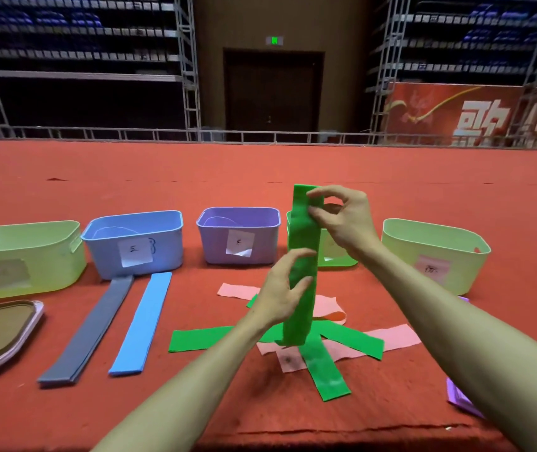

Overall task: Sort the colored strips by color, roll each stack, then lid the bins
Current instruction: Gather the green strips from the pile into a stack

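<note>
Green strip (303, 256): where is it against the hands?
Upright between them. Right hand (342, 220) pinches its top end, thumb and fingers closed on it; left hand (280, 288) pinches it lower, about the middle.
And beneath the hands?
More green strips (202, 339) and pink strips (394, 336) lie crossed on the red carpet (260, 177); its lower end hangs over them. Grey stack (87, 327) and blue stack (143, 321) lie left of the left hand.

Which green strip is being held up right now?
The upright green strip, pinched near its top by the right hand and lower down by the left hand. The other green strips lie flat among the pink strips.
</note>
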{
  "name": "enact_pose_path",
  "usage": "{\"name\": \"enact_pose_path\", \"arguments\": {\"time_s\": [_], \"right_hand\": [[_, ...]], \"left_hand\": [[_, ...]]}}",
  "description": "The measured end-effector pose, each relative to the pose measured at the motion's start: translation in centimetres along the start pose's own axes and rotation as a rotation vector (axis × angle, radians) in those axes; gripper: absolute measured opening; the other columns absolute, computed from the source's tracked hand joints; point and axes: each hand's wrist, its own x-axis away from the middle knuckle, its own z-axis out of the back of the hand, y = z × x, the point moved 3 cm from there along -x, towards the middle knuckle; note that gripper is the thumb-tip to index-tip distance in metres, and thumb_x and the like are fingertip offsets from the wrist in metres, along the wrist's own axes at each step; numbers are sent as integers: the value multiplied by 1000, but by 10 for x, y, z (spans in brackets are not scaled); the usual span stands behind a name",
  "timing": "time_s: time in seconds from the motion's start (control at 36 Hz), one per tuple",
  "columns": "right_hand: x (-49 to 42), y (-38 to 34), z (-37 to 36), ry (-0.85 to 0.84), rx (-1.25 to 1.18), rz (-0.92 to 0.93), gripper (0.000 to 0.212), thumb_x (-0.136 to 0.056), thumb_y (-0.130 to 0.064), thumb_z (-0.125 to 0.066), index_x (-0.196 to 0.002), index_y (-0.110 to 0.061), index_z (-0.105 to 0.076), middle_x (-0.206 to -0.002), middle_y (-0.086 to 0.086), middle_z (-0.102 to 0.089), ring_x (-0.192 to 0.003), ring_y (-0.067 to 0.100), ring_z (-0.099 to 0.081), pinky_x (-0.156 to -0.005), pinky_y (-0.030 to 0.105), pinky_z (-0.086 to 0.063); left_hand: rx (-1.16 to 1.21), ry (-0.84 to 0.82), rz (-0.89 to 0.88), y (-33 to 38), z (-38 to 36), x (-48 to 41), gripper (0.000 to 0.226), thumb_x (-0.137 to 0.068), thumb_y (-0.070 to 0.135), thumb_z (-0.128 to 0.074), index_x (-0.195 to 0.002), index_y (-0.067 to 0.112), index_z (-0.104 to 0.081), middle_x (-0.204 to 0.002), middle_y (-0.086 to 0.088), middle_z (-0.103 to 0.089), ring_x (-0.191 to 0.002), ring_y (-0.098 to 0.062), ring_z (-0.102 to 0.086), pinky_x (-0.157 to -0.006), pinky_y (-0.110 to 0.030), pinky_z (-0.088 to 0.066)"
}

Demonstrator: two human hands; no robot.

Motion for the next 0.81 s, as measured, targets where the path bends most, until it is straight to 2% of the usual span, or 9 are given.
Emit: {"name": "enact_pose_path", "arguments": {"time_s": [0.06,0.11,0.25,0.42,0.47,0.58,0.64,0.75,0.81], "right_hand": [[-4,-3,5,17,3,15,31,-77,2,-71,-94,-23,-70,-96,1,-71,-81,19,-71,-73,38,-59],[-7,-7,10,26,17,27,31,-76,3,-71,-97,-20,-71,-100,3,-71,-85,20,-71,-75,38,-59],[-15,-8,29,78,63,33,32,-76,5,-71,-101,-15,-71,-102,6,-70,-87,22,-70,-76,40,-59],[-15,9,58,160,133,-4,33,-76,2,-71,-102,-19,-71,-99,3,-71,-84,19,-70,-77,35,-59],[-13,15,67,190,155,-27,31,-77,1,-71,-102,-18,-71,-97,2,-72,-83,15,-69,-79,30,-57],[1,31,70,188,115,-113,23,-79,2,-70,-94,-15,-72,-93,7,-72,-70,4,-66,-71,19,-56],[10,40,68,204,91,-144,20,-80,3,-69,-92,-14,-71,-92,7,-72,-70,3,-66,-72,19,-55],[21,54,64,231,90,-188,16,-83,0,-68,-90,-14,-71,-88,6,-71,-65,-4,-62,-68,16,-53],[25,59,63,242,78,-219,16,-83,-1,-68,-89,-15,-71,-88,6,-71,-68,-2,-63,-69,17,-52]], "left_hand": [[6,-22,47,-1,-4,5,44,-84,1,-61,-122,20,-54,-119,8,-60,-106,3,-54,-100,-20,-39],[24,-46,86,-1,-8,10,44,-84,2,-63,-122,24,-54,-112,11,-61,-95,8,-56,-93,-19,-43],[75,-96,141,-7,-17,28,53,-82,-2,-63,-122,31,-53,-115,11,-62,-108,-2,-58,-99,-27,-47],[93,-206,182,-12,-26,55,53,-75,2,-63,-118,32,-55,-118,10,-61,-109,-9,-58,-96,-34,-50],[107,-243,224,-15,-28,65,54,-74,2,-64,-115,35,-55,-118,5,-61,-107,-13,-61,-91,-32,-53],[223,-267,325,-17,-31,78,53,-78,-12,-64,-116,23,-55,-117,-11,-60,-88,-16,-66,-76,-26,-56],[225,-272,331,-15,-33,81,52,-78,-13,-64,-114,24,-55,-116,-10,-60,-87,-15,-66,-79,-27,-56],[168,-293,327,-19,-38,88,56,-77,-8,-67,-109,36,-55,-121,-2,-60,-103,-16,-64,-89,-28,-53],[160,-298,333,-22,-39,91,56,-77,-7,-67,-109,37,-54,-122,-2,-60,-104,-18,-64,-91,-30,-54]]}}
